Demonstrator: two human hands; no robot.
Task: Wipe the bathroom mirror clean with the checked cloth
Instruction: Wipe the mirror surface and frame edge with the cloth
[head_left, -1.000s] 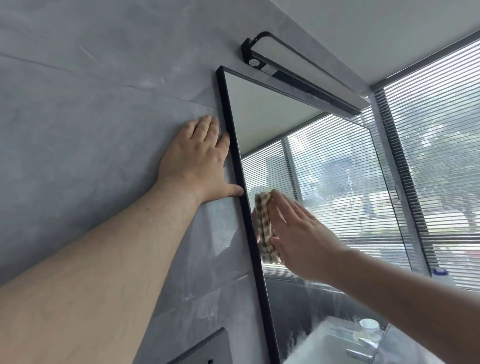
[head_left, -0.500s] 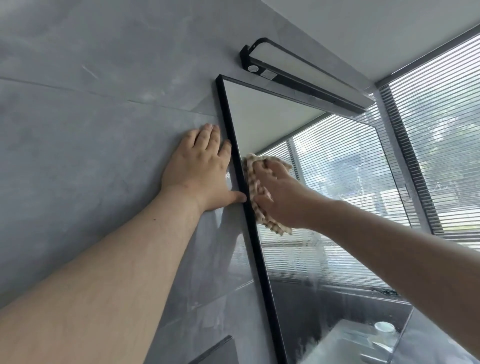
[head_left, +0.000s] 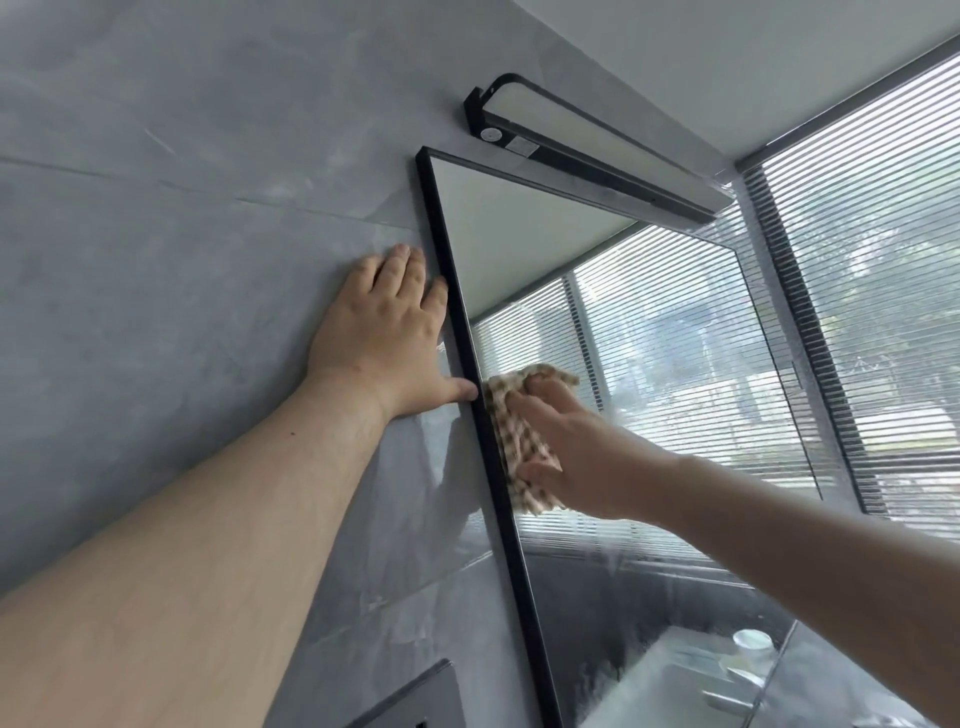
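Our right hand (head_left: 576, 452) presses the bunched checked cloth (head_left: 511, 415) to the mirror (head_left: 649, 364); left hand (head_left: 384, 338) flat, fingers spread, on wall (head_left: 156, 260).

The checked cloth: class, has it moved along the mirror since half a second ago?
Yes. The checked cloth, under the right hand, has slid down the mirror's black frame: it was beside the left hand, now below its thumb.

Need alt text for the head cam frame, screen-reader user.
A right hand presses a checked cloth against the bathroom mirror near its black left frame. The left hand lies flat on the grey tiled wall beside the frame, and a bar light is mounted above.
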